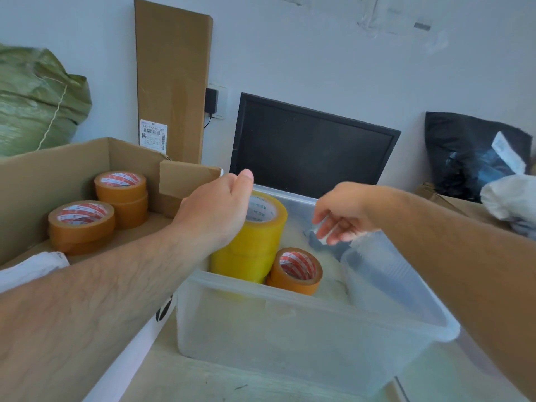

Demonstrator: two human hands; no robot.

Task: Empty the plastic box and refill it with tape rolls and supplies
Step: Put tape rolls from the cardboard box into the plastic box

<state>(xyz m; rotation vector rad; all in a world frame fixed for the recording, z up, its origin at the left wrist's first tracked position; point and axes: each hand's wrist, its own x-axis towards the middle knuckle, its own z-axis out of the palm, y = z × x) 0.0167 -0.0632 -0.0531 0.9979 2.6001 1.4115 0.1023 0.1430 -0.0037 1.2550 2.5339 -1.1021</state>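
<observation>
Refill looks partway: yellow rolls (255, 242) and a brown roll (297, 269) sit in the plastic box (290, 297), while spare rolls (82, 221) wait in the left carton (58, 166). Left hand (217, 207) hides its fingers, so I can't tell its grip; right hand (345, 213) is loose and empty.

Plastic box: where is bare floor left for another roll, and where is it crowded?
The plastic box has bare floor between the brown roll and the clear container stack; a dark patch below the right hand is unclear. Crowded on the left: stacked yellow rolls, the brown roll tilted beside them, the left hand at them.
</observation>
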